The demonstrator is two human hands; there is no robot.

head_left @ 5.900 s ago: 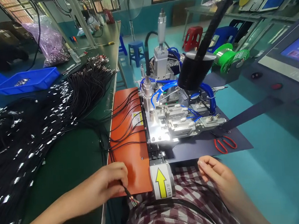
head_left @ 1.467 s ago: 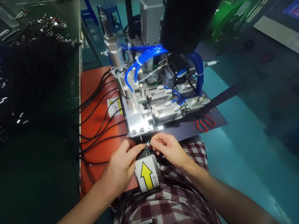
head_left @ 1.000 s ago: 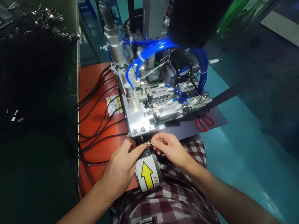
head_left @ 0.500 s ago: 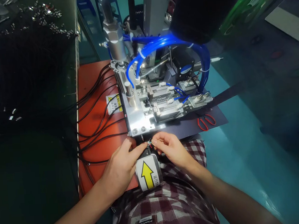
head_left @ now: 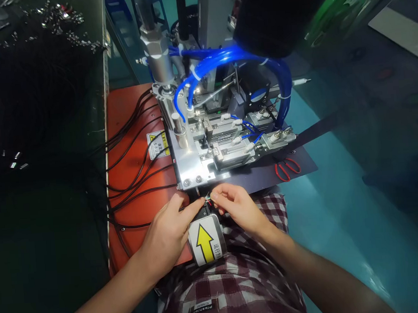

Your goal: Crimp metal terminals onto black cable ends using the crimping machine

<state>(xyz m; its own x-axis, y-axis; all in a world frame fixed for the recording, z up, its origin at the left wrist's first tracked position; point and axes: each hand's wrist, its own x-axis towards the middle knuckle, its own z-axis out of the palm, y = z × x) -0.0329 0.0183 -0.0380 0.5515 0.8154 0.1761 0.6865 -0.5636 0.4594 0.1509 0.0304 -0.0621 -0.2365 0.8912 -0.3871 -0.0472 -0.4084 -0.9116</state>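
Nearest sits the arrow label (head_left: 205, 241), aimed away at the silver machine (head_left: 190, 166). Along the label's left side the left hand (head_left: 169, 231) is half curled, thumb out to some thin wires (head_left: 208, 199); its other fingertips are hidden, so I can't tell whether it grips. The right hand (head_left: 236, 204), past the label's far right corner, is closed to a pinch on the thin wires. They sit just beyond the label, between both thumbs, strung roughly crosswise to its arrow, a red strand poking back toward it; their finest ends are hard to make out. Farther beyond the label, rightward, lie red-handled scissors (head_left: 282, 173); straight beyond stands the silver machine, its top cut off.
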